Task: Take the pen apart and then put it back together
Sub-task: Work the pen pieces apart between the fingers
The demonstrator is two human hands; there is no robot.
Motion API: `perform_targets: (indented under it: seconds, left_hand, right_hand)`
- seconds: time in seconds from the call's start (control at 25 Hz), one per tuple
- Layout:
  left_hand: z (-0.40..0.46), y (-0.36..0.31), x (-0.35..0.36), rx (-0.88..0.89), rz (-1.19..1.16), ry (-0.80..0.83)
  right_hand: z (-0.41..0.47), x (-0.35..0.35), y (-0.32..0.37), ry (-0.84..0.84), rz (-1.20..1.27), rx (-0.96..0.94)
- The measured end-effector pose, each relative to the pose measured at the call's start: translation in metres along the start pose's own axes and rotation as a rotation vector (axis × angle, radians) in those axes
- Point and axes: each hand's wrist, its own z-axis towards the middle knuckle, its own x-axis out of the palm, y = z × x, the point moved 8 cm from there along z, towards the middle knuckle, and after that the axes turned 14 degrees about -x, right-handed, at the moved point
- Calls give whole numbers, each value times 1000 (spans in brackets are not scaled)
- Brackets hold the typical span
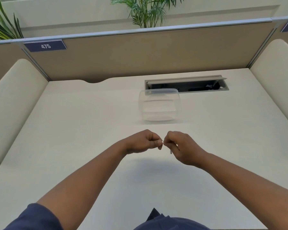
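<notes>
Both hands are raised together over the middle of the white desk. My left hand has curled fingers and pinches a small pale part of the pen at its fingertips. My right hand is curled around the pen, of which only a short grey end shows below the fingers. The fingertips of the two hands nearly meet. Most of the pen is hidden inside the hands.
A clear plastic container stands on the desk beyond the hands. Behind it lies an open cable hatch in the desk top. A tan partition with cream side panels encloses the desk.
</notes>
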Motion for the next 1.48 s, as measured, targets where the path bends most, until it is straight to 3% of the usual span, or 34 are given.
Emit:
perform_targets:
  seconds: [0.12,0.28,0.52,0.8,0.92,1.0,1.32,1.4,1.48]
  left_hand:
    - [1,-1,-6,7,326,-276]
    - [-8,-17,-6,213,580,-510]
    - [-14,-25,-1,407,756,-681]
    - [-23,-30,7,542,851,-780]
    - [-23,-28,9,545,882,-779]
    - [-20,-26,9,504,863,-764]
    - [4,-30,4,137,702,-604]
    - [12,-22,4,-22,529,-464]
    - [17,-11,6,-121,154,-220]
  right_hand:
    - [-18,16,-32,-58,461,517]
    - [-32,39,-35,-8,962,879]
    - [-36,41,-41,-70,1058,1083]
    - [-41,40,-40,77,1119,1138]
    - [-41,40,-40,95,1047,1105]
    - [-37,37,-45,50,875,1009]
    - [-22,9,-50,-24,216,648]
    - [-14,4,-43,-28,75,501]
    - [-3,-6,-25,-24,-188,190]
